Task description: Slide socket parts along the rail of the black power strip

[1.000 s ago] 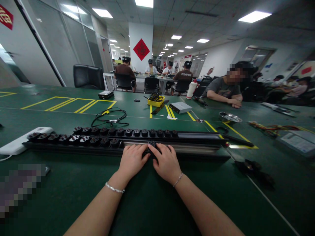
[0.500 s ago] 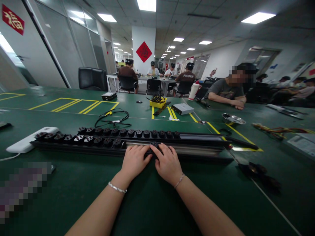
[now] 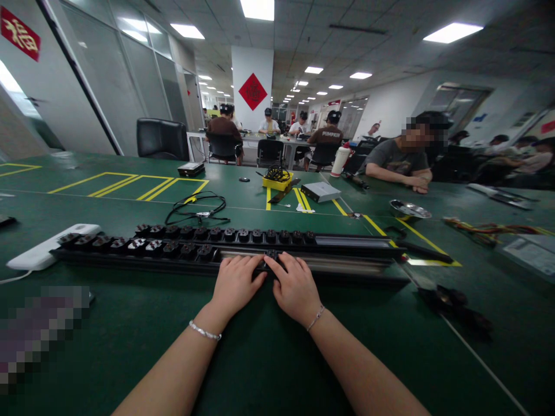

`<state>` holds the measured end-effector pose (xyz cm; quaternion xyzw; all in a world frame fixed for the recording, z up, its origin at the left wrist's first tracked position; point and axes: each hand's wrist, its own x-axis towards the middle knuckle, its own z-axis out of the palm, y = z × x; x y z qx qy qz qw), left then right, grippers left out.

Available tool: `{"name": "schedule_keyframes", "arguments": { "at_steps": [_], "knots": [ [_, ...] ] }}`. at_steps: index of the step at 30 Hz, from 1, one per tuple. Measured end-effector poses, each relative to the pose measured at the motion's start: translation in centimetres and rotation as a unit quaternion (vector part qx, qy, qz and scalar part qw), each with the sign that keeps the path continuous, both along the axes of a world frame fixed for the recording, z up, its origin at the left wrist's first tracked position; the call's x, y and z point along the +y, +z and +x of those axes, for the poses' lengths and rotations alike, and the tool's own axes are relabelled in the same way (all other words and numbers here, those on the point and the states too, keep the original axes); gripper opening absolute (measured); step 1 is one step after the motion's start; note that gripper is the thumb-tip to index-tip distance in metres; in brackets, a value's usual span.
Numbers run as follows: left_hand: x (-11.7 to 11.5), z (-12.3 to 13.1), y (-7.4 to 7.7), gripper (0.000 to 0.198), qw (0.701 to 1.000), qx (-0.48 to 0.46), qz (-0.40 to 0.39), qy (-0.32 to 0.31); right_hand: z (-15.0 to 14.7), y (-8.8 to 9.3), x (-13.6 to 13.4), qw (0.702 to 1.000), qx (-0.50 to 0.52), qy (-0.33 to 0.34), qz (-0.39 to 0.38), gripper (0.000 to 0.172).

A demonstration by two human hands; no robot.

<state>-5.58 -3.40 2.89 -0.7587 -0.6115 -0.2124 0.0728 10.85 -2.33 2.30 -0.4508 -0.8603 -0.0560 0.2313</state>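
A long black power track [image 3: 347,267] lies across the table in front of me, with a row of black plug modules [image 3: 170,249] seated along its left half. My left hand [image 3: 237,283] and my right hand [image 3: 295,286] meet at the front track, fingers bent and closed around one small black plug module [image 3: 272,254]. Most of that module is hidden by the fingertips. It sits in the track's channel, apart from the left row. Behind it lies a second black track [image 3: 355,241], also carrying a row of modules.
A white power strip [image 3: 52,247] lies by the tracks' left end. Beyond them are a coiled black cable [image 3: 195,209], a yellow box [image 3: 277,182], a grey box [image 3: 321,192] and a metal bowl [image 3: 410,209]. Another person [image 3: 401,156] sits across the table.
The view has shifted very slightly. Both hands stay at the same module on the front track, with hardly any visible movement.
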Motion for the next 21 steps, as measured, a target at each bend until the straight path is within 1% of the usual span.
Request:
{"name": "schedule_keyframes", "arguments": {
  "at_steps": [5,7,10,12,21],
  "knots": [
    [0.07,-0.10,-0.02,0.033,1.000,0.000,-0.008,-0.001,0.07,-0.06,0.04,1.000,0.005,0.004,0.008,0.051],
    [0.11,-0.12,0.00,0.033,1.000,-0.002,-0.013,-0.004,0.12,-0.09,0.19,1.000,0.026,0.006,0.006,0.050],
    [0.16,-0.15,0.03,0.034,1.000,-0.003,-0.017,-0.008,0.15,-0.17,0.56,0.997,0.070,-0.019,-0.007,0.051],
    [0.17,-0.16,0.04,0.035,1.000,-0.001,-0.017,-0.009,0.12,-0.23,0.76,0.996,0.078,-0.035,-0.014,0.047],
    [0.15,-0.22,0.05,0.035,1.000,0.006,-0.019,-0.012,0.24,0.38,0.92,0.995,0.089,-0.053,-0.005,0.034]
  ]
}}
